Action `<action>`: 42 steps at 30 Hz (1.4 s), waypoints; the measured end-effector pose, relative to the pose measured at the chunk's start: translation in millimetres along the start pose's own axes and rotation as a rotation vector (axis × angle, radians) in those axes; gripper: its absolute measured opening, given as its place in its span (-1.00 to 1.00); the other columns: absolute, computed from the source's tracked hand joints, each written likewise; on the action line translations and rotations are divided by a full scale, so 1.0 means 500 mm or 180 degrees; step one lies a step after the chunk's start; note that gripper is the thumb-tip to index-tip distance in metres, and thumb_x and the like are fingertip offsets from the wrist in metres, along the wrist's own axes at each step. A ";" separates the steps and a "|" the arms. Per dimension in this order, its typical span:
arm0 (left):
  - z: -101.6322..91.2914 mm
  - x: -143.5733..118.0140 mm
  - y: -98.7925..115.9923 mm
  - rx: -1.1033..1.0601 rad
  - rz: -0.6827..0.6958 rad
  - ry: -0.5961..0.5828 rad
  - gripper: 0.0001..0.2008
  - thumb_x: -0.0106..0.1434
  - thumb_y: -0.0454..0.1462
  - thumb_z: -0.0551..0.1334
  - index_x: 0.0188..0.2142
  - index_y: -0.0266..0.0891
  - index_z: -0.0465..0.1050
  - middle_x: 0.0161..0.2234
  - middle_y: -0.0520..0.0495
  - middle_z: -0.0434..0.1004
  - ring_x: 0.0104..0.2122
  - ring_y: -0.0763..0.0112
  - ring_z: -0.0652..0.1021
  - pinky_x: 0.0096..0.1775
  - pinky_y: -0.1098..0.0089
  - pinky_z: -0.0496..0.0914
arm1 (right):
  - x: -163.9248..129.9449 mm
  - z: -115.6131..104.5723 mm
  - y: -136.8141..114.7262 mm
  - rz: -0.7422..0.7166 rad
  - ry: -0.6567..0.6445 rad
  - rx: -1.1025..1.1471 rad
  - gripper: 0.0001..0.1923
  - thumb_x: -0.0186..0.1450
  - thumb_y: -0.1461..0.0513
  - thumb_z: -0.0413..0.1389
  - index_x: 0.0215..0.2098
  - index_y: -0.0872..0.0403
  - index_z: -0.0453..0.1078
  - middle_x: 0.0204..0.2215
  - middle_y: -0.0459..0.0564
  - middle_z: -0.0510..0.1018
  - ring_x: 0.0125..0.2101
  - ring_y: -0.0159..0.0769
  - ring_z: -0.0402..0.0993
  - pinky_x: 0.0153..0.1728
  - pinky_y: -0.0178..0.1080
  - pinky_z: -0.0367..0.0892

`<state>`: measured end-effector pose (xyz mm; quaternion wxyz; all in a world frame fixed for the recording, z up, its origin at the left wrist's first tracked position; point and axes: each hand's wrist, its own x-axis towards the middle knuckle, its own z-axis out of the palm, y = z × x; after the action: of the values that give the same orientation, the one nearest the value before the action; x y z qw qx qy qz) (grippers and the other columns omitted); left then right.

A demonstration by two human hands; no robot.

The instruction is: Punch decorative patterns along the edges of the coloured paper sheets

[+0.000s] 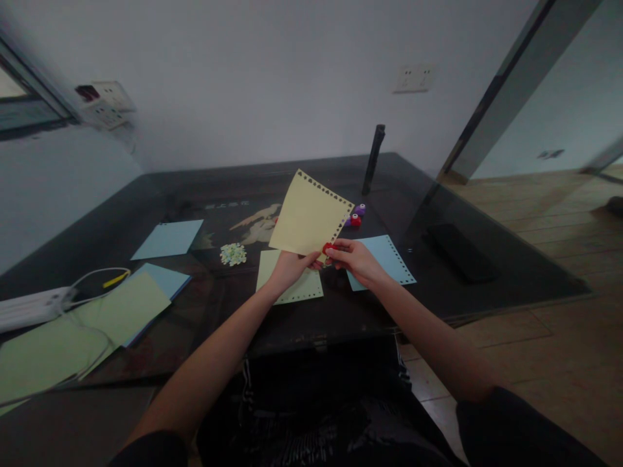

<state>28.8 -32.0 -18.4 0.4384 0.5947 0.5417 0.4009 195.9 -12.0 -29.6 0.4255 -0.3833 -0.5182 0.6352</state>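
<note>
A pale yellow sheet of paper [309,217] is raised above the table, with punched holes along its top and right edges. My left hand [291,267] pinches its lower edge. In my right hand [357,258], between thumb and fingers, is a small red paper punch [328,249] at the sheet's lower right corner. Beneath my left hand lies a pale green sheet [302,288] with holes along its edges. A light blue sheet [384,259], also punched, rests partly under my right hand. Just behind the raised sheet stand a red punch [355,221] and a purple punch [360,209].
Small punched paper bits [233,254] form a pile left of centre. Further left are a blue sheet [168,239], stacked green sheets [131,308] and a white power strip [34,308] with cables. A black upright stick [374,159] and a dark flat object [460,251] occupy the right side.
</note>
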 end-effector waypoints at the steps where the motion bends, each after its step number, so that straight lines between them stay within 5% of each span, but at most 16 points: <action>1: 0.000 0.000 0.001 -0.0004 -0.0003 -0.0009 -0.89 0.18 -0.38 0.19 -0.44 -0.39 0.45 -0.48 -0.15 0.60 -0.51 0.43 0.58 -0.37 0.43 0.50 | 0.000 0.000 0.000 -0.0005 -0.0002 0.0006 -0.81 0.03 0.17 0.31 -0.41 0.07 0.47 -0.43 -0.02 0.51 -0.47 -0.39 0.42 -0.60 -0.35 0.23; 19: 0.000 0.004 -0.014 0.0075 0.0057 -0.0036 -0.87 0.18 -0.35 0.19 -0.47 -0.36 0.46 -0.55 -0.09 0.56 -0.57 0.47 0.54 -0.41 0.46 0.48 | -0.004 0.007 -0.007 -0.0116 0.0058 -0.0131 -0.74 0.00 0.12 0.30 -0.41 0.10 0.44 -0.51 -0.08 0.42 -0.58 -0.46 0.28 -0.67 -0.34 0.00; 42: -0.002 0.000 -0.002 0.0233 0.0069 -0.0029 -0.86 0.18 -0.35 0.18 -0.47 -0.35 0.46 -0.56 -0.08 0.56 -0.56 0.45 0.54 -0.38 0.44 0.48 | -0.004 0.008 -0.005 -0.0183 0.0071 -0.0269 -0.75 0.02 0.09 0.28 -0.44 0.07 0.44 -0.52 -0.05 0.47 -0.53 -0.40 0.33 -0.61 -0.30 0.08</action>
<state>27.5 -31.8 -18.9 0.4144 0.6180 0.5475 0.3828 193.1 -14.7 -26.6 0.4327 -0.3930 -0.5506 0.5960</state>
